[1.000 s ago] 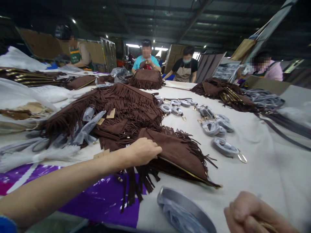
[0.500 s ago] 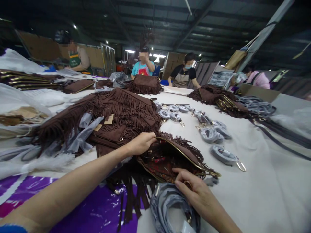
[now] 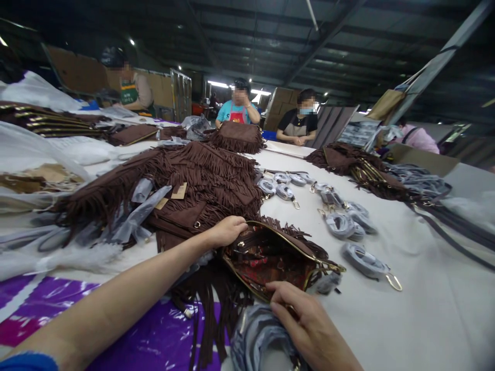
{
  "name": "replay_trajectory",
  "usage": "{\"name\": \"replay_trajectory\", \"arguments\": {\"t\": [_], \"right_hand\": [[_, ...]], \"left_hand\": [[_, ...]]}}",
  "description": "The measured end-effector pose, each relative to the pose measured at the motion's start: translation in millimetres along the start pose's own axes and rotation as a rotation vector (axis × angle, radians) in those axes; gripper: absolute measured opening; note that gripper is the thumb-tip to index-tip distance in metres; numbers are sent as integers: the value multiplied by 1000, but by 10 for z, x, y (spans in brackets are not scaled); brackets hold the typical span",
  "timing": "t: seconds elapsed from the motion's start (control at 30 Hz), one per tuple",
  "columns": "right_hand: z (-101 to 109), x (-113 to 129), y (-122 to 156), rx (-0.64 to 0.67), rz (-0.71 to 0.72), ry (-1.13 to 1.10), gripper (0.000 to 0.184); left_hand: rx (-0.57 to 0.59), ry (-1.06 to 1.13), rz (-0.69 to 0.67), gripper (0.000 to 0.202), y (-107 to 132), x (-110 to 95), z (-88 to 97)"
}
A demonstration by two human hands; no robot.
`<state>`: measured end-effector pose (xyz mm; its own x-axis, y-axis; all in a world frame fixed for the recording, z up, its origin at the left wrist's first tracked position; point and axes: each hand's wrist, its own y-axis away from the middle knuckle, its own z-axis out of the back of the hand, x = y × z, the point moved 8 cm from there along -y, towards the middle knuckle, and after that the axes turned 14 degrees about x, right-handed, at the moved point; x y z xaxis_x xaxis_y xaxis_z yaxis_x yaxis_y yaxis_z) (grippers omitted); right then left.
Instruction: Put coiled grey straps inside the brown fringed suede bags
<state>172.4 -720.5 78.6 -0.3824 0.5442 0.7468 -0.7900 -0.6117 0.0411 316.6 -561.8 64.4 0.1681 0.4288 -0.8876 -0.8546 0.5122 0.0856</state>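
A dark brown fringed handbag (image 3: 270,263) lies before me with its gold zip undone, so the patterned lining shows. My left hand (image 3: 228,230) is closed on the far left edge of its opening. At the near edge, my right hand (image 3: 303,314) has its fingers over the rim and its thumb outside, gripping the side. Part of that grip is hidden behind the hand. Just below the bag, partly under my right hand, lies a coiled strap (image 3: 255,332) in clear wrapping.
A heap of brown fringed bags (image 3: 209,175) rises behind the open one. Several wrapped strap coils (image 3: 363,257) lie to the right. Purple plastic (image 3: 143,335) covers the near left. More bags (image 3: 348,162) are piled at the back right. Co-workers (image 3: 297,123) are across the table.
My right hand has shifted slightly left and down along the near rim. The bag gapes wider, showing more lining. Across the table, a co-worker in black has brought both hands together.
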Motion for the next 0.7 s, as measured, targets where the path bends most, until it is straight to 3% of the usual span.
{"name": "replay_trajectory", "arguments": {"t": [0.17,0.33,0.53,0.7], "right_hand": [[-18,284,-65,44,131,-37,18],[60,180,-226,-158,85,161,20],[-80,-50,-593,-164,-30,430,24],[84,87,-402,-192,145,345,24]], "left_hand": [[20,13,49,20,-31,90,-5],[30,2,66,19,-55,133,-12],[7,-40,65,18,-45,148,-4],[-26,-77,64,19,-54,195,10]]}}
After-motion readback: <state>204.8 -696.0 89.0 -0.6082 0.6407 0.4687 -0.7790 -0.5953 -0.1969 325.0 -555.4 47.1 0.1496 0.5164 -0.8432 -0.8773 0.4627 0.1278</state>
